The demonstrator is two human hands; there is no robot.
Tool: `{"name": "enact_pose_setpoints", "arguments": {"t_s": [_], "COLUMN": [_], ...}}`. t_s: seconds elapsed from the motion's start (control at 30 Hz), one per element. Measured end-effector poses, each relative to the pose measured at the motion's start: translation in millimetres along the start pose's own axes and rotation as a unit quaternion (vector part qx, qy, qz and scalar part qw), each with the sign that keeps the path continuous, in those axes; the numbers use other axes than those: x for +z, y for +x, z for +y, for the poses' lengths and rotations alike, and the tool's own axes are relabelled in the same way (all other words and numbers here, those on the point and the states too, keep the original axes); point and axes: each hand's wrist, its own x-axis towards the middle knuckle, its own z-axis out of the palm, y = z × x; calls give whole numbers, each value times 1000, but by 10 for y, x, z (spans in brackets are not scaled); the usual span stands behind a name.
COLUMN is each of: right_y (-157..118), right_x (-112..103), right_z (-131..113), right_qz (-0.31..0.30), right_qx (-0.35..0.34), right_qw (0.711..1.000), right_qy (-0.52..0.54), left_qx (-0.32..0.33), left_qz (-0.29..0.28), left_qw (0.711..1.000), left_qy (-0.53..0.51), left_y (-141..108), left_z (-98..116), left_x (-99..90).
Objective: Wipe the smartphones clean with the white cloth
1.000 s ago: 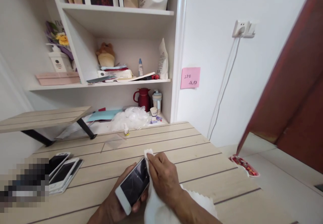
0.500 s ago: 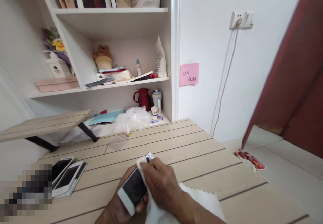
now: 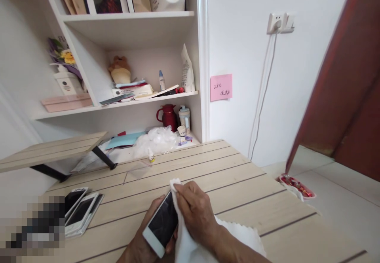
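White cloth (image 3: 184,231) on phone edge (image 3: 151,240), R hand (image 3: 194,209)

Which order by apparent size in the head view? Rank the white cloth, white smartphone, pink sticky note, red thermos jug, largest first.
1. White cloth
2. White smartphone
3. Pink sticky note and red thermos jug: they look alike, unranked.
First two sit nearest.

Bare left hand (image 3: 137,247), mostly hidden, with only the heel of the palm, the thumb's base and short rounded fingertips in view, and bare right hand (image 3: 194,209), broad across its bony knuckles, with a creased back and short nails, tapering into a lean bare right forearm (image 3: 237,253).
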Motion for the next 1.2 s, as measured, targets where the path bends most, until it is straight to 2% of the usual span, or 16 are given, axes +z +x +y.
{"name": "enact_pose_setpoints", "arguments": {"t_s": [0.1, 0.27, 0.43, 0.57, 0.63, 0.7, 0.77, 0.83, 0.93, 1.07, 1.2], "right_y": [2, 14, -28, 0, 3, -8, -17, -14, -6, -9, 11], "right_x": [8, 3, 26, 27, 22, 22, 26, 29, 32, 36, 30], "right_z": [3, 29, -21, 11, 23, 17, 10, 16, 36, 36, 19], "right_qz": [-44, 18, -61, 13, 16, -26, -57, -35, 17, -21, 23], "right_qx": [-41, 34, -45, 17, 29, -12, -49, -33, 10, -53, -9], "right_qw": [998, 999, 996, 1000, 999, 1000, 997, 999, 999, 998, 999], "right_qy": [22, 9, 37, 0, -13, -8, -4, -15, -27, -14, -30], "left_qx": [19, 4, -22, -24, -37, -26, 14, 29, -17, -44, -70], "left_qz": [-7, -28, 6, -9, -20, -16, -7, -15, -36, -47, -53], "left_qw": [1000, 1000, 999, 1000, 999, 1000, 1000, 999, 999, 998, 996], "left_qy": [-9, 3, -30, -14, -2, -2, -2, 3, 9, -23, -35], "left_y": [-4, -39, -22, -12, -15, -21, -25, -26, -27, -46, -61], "left_z": [11, 12, -8, 2, 1, -7, -17, -24, -23, 1, 21], "left_x": [3, 10, -7, 14, 21, 17, 7, 2, 19, 65, 100]}}
